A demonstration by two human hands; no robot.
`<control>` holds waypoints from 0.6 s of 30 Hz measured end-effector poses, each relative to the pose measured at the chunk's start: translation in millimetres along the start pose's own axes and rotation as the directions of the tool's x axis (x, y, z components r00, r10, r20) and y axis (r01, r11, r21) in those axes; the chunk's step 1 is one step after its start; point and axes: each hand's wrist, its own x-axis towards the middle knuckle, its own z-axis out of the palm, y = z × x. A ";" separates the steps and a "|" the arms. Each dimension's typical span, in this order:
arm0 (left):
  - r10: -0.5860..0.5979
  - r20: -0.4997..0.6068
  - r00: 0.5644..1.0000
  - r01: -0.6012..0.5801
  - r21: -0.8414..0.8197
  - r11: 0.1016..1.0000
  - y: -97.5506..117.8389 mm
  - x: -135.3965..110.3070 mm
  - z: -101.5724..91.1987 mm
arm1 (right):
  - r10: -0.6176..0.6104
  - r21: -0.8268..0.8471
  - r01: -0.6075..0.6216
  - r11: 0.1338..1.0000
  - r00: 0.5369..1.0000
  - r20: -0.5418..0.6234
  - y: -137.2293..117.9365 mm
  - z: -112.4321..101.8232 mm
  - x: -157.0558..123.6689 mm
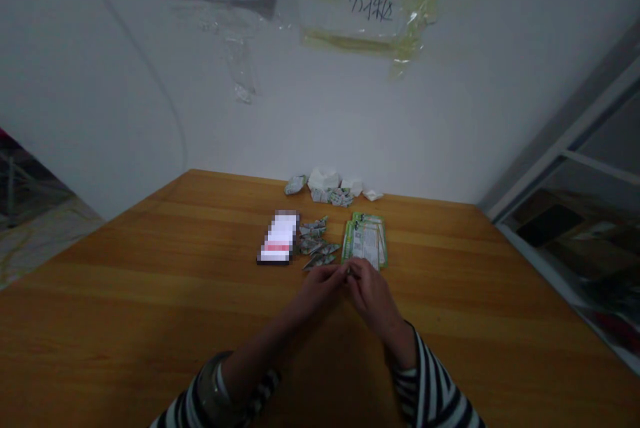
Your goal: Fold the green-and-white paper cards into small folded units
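My left hand (323,280) and my right hand (369,291) meet over the table, fingertips pinched together. Between them is something small and dark, mostly covered by the fingers, so its kind cannot be made out. Just beyond the right hand lies a stack of green-edged printed sheets (364,241), slightly fanned. Several folded printed paper pieces (315,245) with pointed ends lie beyond the left hand, left of the stack. Left of those pieces, a phone (278,238) with a lit, blurred-out screen rests flat.
Crumpled white tissue (324,179) and crumpled printed paper (295,185) lie along the wooden table's (165,268) back edge, against the wall. A paper sign with handwriting (370,5) is taped above. At the right stands a shelf frame (570,155) with boxes behind it.
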 end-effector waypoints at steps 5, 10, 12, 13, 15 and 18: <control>0.040 0.016 0.999 -0.041 0.010 0.999 4.1 -2.3 2.6 | 0.030 0.009 -0.030 1.000 0.999 0.039 0.1 -4.9 -3.3; 0.007 -0.003 1.000 -0.007 -0.028 1.000 2.1 -5.2 7.0 | 0.164 0.138 -0.166 0.976 0.986 0.026 6.2 1.2 -8.3; 0.031 -0.025 0.999 -0.031 -0.004 1.000 0.7 -5.8 7.8 | 0.224 0.197 -0.223 0.955 0.974 0.016 6.7 6.1 -8.4; 0.047 -0.024 0.999 -0.047 0.010 0.999 0.2 -6.0 8.0 | 0.247 0.227 -0.244 0.943 0.969 0.013 6.3 8.5 -8.1; 0.081 -0.005 0.997 -0.080 0.042 0.996 -0.1 -6.5 8.4 | 0.280 0.292 -0.270 0.917 0.960 0.009 4.6 12.9 -7.3; 0.117 0.014 0.993 -0.118 0.103 0.988 0.8 -8.8 10.2 | 0.334 0.406 -0.307 0.861 0.943 0.004 3.5 18.2 -6.4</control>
